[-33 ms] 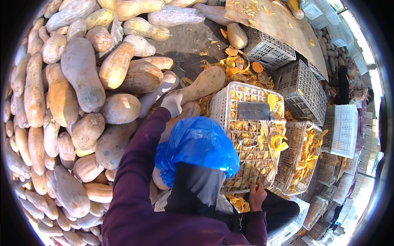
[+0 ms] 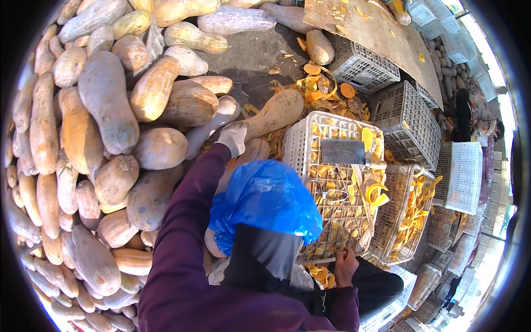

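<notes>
The gloved left hand (image 2: 233,137) is laid flat on a squash (image 2: 275,113), nothing gripped. Its long axis is angled away from the crate (image 2: 337,182). The crate's near rim is gripped by the bare right hand (image 2: 346,265).

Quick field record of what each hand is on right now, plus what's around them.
left hand: gloved, on a tan squash at the pile's edge
right hand: bare, on the near rim of the white crate
on crate: cleaver, orange peelings
knee: blue plastic cover
left side: squash pile

Concrete ground (image 2: 249,55): squash pile (image 2: 105,144), white crates (image 2: 406,119), orange peelings (image 2: 321,91).
</notes>
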The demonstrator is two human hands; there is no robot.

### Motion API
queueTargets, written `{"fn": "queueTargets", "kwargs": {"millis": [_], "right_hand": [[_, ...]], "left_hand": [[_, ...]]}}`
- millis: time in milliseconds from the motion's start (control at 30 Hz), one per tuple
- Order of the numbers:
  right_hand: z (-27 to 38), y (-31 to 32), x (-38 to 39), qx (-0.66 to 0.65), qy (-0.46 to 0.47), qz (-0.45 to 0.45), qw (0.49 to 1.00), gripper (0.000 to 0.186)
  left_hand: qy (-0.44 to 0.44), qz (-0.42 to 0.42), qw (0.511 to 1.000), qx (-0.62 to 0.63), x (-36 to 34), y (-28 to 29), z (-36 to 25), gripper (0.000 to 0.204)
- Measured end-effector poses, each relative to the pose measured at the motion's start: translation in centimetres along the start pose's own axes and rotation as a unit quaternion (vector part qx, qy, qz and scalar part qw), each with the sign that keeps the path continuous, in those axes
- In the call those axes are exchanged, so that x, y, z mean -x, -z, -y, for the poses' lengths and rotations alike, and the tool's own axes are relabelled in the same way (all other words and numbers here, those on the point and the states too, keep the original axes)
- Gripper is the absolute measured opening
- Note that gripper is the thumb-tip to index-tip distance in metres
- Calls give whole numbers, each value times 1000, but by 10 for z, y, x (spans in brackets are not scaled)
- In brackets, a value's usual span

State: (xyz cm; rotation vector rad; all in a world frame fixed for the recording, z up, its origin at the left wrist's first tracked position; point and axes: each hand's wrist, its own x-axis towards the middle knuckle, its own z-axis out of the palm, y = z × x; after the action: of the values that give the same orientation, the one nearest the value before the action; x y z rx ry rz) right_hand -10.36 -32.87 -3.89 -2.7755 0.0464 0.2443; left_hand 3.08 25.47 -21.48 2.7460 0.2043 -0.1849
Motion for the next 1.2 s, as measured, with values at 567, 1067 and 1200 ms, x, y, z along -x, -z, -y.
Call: {"fn": "queueTargets", "kwargs": {"millis": [567,1067,1200], "right_hand": [[12,-3,-20,4,-47,-16,999,23],[7,-2,-22,21,-65,12,998,23],[13,8,-28,-7,-98,46,994,25]], "left_hand": [[34,205,978,-20,-26,6,-29,45],[185,177,930,262,-16,-13,-37,110],[212,202,911,292,-20,-26,-13,100]]}}
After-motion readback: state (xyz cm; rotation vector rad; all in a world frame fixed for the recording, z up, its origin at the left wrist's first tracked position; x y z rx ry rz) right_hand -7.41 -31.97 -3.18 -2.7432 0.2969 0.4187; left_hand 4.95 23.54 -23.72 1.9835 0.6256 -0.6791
